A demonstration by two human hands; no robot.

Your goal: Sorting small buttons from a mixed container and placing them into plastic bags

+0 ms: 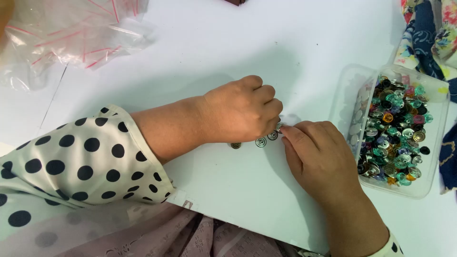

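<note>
**Both hands meet over small metal buttons at desk centre**

Far left, upper corner: a heap of clear plastic bags (71, 33) with red strips lies on the white desk (214, 43), well apart from the hands.

Lower left: polka-dot sleeve (71, 157), cream with black dots, covers the left forearm and rests on the desk edge.

Centre: left hand (240, 112) lies knuckles up, fingers curled under into a loose fist. Whether anything is pinched inside cannot be told; the fingertips are hidden beneath the hand. Three small round metal buttons (260, 142) lie in a short row on the desk just below this hand: one dark, two silvery with ringed faces. The rightmost sits just beside the curled fingers.

Right of centre: right hand (316, 157) lies palm down, fingers pointing towards the left hand. Its fingertips touch a further small silvery piece at the point where the two hands meet; whether it is gripped or only pressed cannot be told.

Right: a clear plastic tub (423, 190), rectangular, stands on the desk just beside the right hand. It holds mixed buttons (397, 128) in silver, teal, orange, pink and black, plus a stack of white ones along its left wall.

Far right edge: flowered cloth (428, 33) in blue, cream and pink, lying behind and beside the tub.
</note>
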